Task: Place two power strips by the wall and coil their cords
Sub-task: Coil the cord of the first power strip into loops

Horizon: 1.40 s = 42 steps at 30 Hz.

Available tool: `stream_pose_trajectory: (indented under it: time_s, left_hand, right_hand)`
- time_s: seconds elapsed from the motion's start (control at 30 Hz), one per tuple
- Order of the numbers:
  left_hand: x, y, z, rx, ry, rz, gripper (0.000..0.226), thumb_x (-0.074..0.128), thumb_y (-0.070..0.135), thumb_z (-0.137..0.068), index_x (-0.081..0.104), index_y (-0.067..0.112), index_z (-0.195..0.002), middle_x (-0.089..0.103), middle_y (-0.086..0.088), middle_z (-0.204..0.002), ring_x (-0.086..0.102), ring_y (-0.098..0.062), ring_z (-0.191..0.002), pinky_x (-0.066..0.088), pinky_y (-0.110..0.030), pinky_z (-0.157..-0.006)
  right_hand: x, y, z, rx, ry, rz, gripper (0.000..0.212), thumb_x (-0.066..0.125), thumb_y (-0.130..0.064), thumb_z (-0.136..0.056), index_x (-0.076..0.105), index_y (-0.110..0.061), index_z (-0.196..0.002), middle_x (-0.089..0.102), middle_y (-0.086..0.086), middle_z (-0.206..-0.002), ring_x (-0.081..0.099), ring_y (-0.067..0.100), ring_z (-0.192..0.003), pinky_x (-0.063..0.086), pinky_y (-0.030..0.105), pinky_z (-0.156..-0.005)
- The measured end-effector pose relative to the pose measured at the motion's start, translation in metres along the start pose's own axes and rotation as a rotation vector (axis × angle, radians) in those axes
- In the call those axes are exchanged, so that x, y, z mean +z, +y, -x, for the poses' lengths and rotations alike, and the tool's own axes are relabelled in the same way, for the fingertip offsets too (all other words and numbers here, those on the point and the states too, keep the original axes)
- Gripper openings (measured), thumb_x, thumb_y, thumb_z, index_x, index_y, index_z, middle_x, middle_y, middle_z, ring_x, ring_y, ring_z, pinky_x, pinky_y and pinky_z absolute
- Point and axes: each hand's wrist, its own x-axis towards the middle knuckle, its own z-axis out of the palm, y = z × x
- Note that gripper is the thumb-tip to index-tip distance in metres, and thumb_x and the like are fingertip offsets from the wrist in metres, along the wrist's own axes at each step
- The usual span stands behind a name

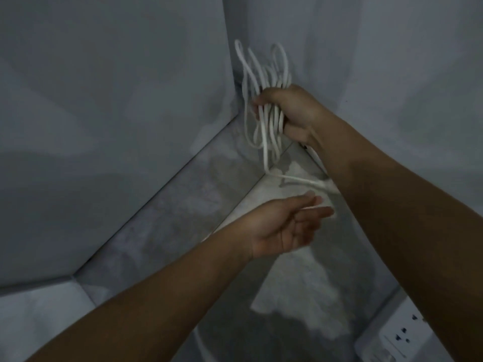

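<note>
**Coiling a white cord in a dim corner**

A person reaches both bare arms toward a room corner where two pale walls meet a grey floor [167, 212]. The right hand [290, 111] is closed in a fist around a bundle of white cord [264, 82], with loops standing above the fist and hanging below it. From the bundle a loose strand runs down toward the left hand [285, 228], which is palm up with fingers [317, 211] spread and relaxed; the blur there hides whether they touch the strand. A white power strip [400, 335] lies on the floor at the lower right edge of view, beside the right-hand wall [392, 74]. Only one strip is visible.

The loops look uneven, so some could slip out of the fist if the grip loosens, and the bundle would unravel. Pulling the free strand hard might drag the strip away from the wall. The corner is tight: both walls are near the raised hand, leaving open room mainly toward the person, over the bare floor.
</note>
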Motion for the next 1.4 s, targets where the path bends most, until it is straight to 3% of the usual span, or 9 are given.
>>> stream_pose_trajectory:
  time_s: [0.1, 0.23, 0.37, 0.53, 0.8, 0.9, 1.0, 1.13, 1.4]
  left_hand:
    - [-0.018, 0.008, -0.004, 0.05, 0.029, 0.064, 0.02, 0.045, 0.022, -0.098, 0.064, 0.014, -0.094, 0.061, 0.003, -0.076, 0.061, -0.004, -0.053, 0.049, -0.015, -0.049]
    - [-0.049, 0.036, 0.003, 0.172, 0.109, 0.278, 0.018, 0.044, 0.009, -0.085, 0.056, 0.003, -0.096, 0.07, -0.015, -0.093, 0.072, -0.025, -0.078, 0.058, -0.044, -0.075]
    - [-0.069, 0.065, 0.004, 0.13, 0.134, 0.396, 0.07, 0.047, 0.045, -0.091, 0.027, 0.002, -0.143, 0.054, -0.029, -0.131, 0.061, -0.042, -0.107, 0.046, -0.064, -0.089]
    - [-0.037, 0.094, -0.012, 0.187, -0.029, -0.023, 0.084, 0.051, 0.074, -0.071, 0.054, 0.021, -0.135, 0.051, -0.01, -0.141, 0.046, -0.034, -0.131, 0.033, -0.063, -0.105]
    - [-0.035, 0.101, -0.052, 0.098, 0.415, -0.018, 0.025, 0.041, 0.029, -0.096, 0.056, 0.019, -0.08, 0.049, -0.001, -0.081, 0.046, -0.013, -0.069, 0.037, -0.021, -0.079]
    - [-0.034, 0.098, -0.057, 0.169, 0.417, 0.098, 0.029, 0.04, 0.022, -0.099, 0.058, 0.013, -0.08, 0.054, -0.002, -0.08, 0.053, -0.016, -0.071, 0.046, -0.025, -0.093]
    - [-0.036, 0.097, -0.06, 0.215, 0.427, 0.148, 0.032, 0.036, 0.017, -0.101, 0.059, 0.007, -0.082, 0.058, -0.007, -0.081, 0.058, -0.019, -0.073, 0.055, -0.028, -0.075]
    - [-0.043, 0.093, -0.07, 0.284, 0.437, 0.171, 0.029, 0.036, 0.012, -0.098, 0.056, 0.007, -0.118, 0.054, -0.014, -0.12, 0.053, -0.027, -0.119, 0.041, -0.041, -0.109]
    - [-0.049, 0.073, -0.075, 0.368, 0.502, 0.219, 0.03, 0.038, 0.008, -0.094, 0.05, 0.003, -0.068, 0.051, -0.012, -0.062, 0.054, -0.022, -0.052, 0.049, -0.03, -0.065]
  right_hand:
    - [0.0, -0.005, 0.002, 0.005, -0.046, -0.114, 0.028, 0.057, 0.002, -0.086, 0.065, -0.007, -0.06, 0.062, 0.007, -0.056, 0.059, 0.017, -0.053, 0.052, 0.026, -0.054]
    - [-0.002, -0.012, 0.005, -0.005, -0.059, -0.249, 0.049, 0.047, 0.003, -0.086, 0.054, -0.013, -0.04, 0.052, 0.005, -0.046, 0.048, 0.015, -0.045, 0.044, 0.025, -0.05]
    - [-0.008, -0.01, 0.006, 0.022, -0.057, -0.289, 0.046, 0.042, 0.002, -0.082, 0.047, -0.014, -0.039, 0.046, 0.004, -0.044, 0.042, 0.014, -0.041, 0.039, 0.024, -0.049]
    - [-0.002, 0.004, 0.009, 0.027, -0.041, -0.222, 0.035, 0.044, 0.001, -0.077, 0.043, -0.015, -0.045, 0.045, 0.006, -0.047, 0.041, 0.014, -0.039, 0.038, 0.026, -0.052]
    - [-0.009, 0.021, 0.018, 0.112, -0.028, -0.281, 0.028, 0.044, -0.002, -0.078, 0.043, -0.013, -0.052, 0.044, 0.004, -0.047, 0.042, 0.014, -0.042, 0.044, 0.028, -0.059]
    - [-0.012, 0.019, 0.019, 0.143, -0.05, -0.295, 0.024, 0.046, -0.003, -0.081, 0.047, -0.01, -0.058, 0.048, 0.005, -0.05, 0.048, 0.015, -0.048, 0.049, 0.029, -0.064]
    - [-0.016, 0.017, 0.019, 0.164, -0.034, -0.253, 0.019, 0.052, -0.003, -0.081, 0.052, -0.007, -0.062, 0.052, 0.008, -0.059, 0.053, 0.019, -0.06, 0.053, 0.028, -0.067]
    - [-0.021, 0.019, 0.024, 0.196, 0.018, -0.226, 0.02, 0.054, -0.003, -0.082, 0.052, -0.007, -0.063, 0.052, 0.008, -0.06, 0.054, 0.019, -0.062, 0.054, 0.027, -0.065]
    - [-0.031, 0.031, 0.036, 0.122, 0.188, -0.065, 0.013, 0.059, -0.005, -0.085, 0.062, -0.005, -0.072, 0.063, 0.006, -0.058, 0.063, 0.016, -0.054, 0.057, 0.027, -0.062]
